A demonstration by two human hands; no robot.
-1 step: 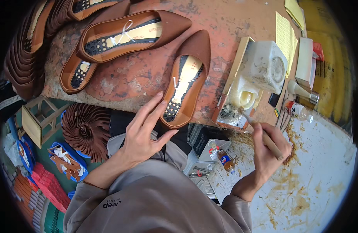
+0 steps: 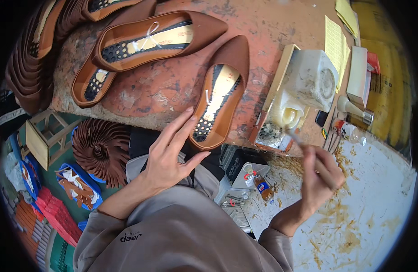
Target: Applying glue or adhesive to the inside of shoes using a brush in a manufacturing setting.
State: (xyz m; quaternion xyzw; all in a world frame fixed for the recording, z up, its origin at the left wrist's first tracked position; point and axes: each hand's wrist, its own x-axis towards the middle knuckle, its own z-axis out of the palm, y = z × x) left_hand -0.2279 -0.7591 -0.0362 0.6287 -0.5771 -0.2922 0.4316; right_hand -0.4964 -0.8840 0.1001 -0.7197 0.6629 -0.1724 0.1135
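On the worn red workbench (image 2: 150, 90), a pointed brown shoe (image 2: 219, 94) lies sole-down at the near edge, heel outward; it is presumably light, its upper soft enough to crease, the heel probably offering the firmest hold. To its right sits a white container (image 2: 311, 75). The left hand (image 2: 166, 156), fingers spread, touches the shoe's left rim, while the right hand (image 2: 321, 177) closes around a slim, blurred tool (image 2: 297, 139), perhaps a brush

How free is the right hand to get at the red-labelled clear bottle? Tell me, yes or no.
Probably not straight away: nothing seems to block the way to the bottle, but the right hand holds a stick-like tool, which would likely need setting down first.
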